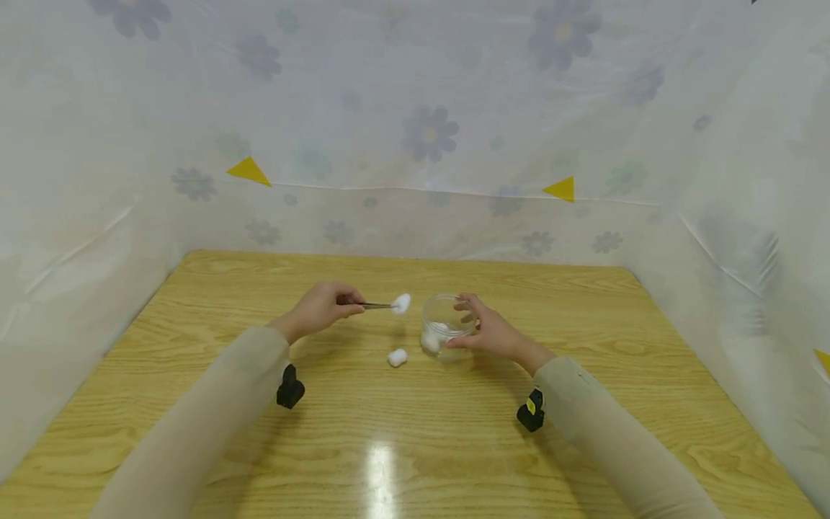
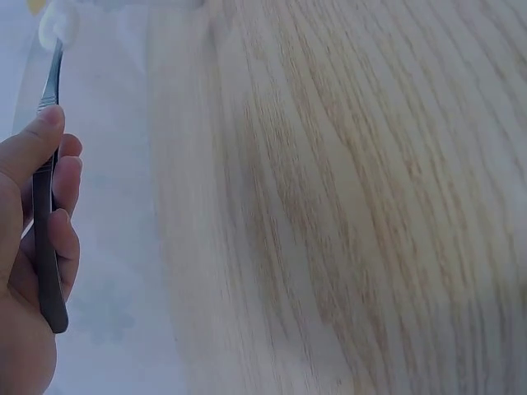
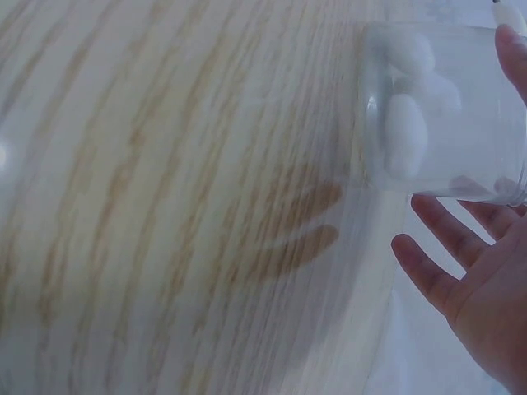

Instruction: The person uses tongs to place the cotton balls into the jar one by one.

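My left hand (image 1: 322,310) pinches metal tweezers (image 1: 376,306) between thumb and fingers. At their tips a white cotton ball (image 1: 402,303) is held above the table, left of the jar. Seen from the left wrist, the tweezers (image 2: 48,239) lie along the fingers, with the cotton at the top corner. My right hand (image 1: 496,335) holds a clear round jar (image 1: 436,310) near its rim, thumb on the near side and fingers on the far side. Several cotton balls (image 3: 407,136) lie at the jar's bottom. Another cotton ball (image 1: 398,357) sits on the table in front of the jar.
The wood-grain table (image 1: 311,447) extends around both hands. A pale flowered curtain (image 1: 363,137) hangs behind it and at the sides, with yellow triangles (image 1: 249,171) on it. Black camera mounts (image 1: 290,387) are on both wrists.
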Action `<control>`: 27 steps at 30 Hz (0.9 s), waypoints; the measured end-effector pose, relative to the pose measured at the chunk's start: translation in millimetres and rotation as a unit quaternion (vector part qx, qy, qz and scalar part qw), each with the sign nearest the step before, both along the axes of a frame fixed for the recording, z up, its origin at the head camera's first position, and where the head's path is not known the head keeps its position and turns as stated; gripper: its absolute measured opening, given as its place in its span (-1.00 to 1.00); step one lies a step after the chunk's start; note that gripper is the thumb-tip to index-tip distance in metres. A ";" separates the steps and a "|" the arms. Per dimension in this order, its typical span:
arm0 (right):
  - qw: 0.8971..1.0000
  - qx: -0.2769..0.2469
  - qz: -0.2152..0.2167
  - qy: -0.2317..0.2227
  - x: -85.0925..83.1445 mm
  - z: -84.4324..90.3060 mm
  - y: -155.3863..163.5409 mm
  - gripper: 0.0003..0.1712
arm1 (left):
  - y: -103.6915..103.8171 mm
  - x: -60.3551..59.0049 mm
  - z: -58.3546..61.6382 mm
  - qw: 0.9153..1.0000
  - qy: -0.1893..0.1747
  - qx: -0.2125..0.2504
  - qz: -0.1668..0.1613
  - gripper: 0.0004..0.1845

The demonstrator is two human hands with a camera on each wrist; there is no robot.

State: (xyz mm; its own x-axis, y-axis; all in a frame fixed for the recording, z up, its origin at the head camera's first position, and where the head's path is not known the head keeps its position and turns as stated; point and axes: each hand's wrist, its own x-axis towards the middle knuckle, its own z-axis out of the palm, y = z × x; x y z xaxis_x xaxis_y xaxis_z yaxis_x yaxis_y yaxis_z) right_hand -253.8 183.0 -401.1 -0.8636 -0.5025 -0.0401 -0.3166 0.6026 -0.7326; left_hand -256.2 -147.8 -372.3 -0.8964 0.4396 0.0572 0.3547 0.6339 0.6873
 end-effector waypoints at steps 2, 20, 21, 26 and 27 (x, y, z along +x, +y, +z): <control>1.000 0.000 0.000 0.000 0.0 0.1 -0.1 0.05 | 0.6 -0.4 1.3 1.000 0.004 0.001 -0.001 -0.81; 1.000 0.000 -0.004 0.001 -0.8 -1.3 -0.6 0.06 | 9.4 -4.3 9.2 1.000 0.018 -0.005 -0.007 -0.84; 1.000 0.000 -0.004 0.001 -1.0 -1.4 -0.9 0.06 | 10.0 -4.6 9.6 1.000 0.020 -0.006 -0.007 -0.84; 1.000 0.003 -0.005 0.004 -0.5 -0.6 -1.4 0.06 | 13.2 -5.6 12.5 1.000 0.024 -0.006 -0.007 -0.84; 1.000 0.003 -0.005 0.004 -0.3 -0.4 -1.2 0.06 | 13.9 -5.7 12.9 1.000 0.027 -0.008 -0.009 -0.83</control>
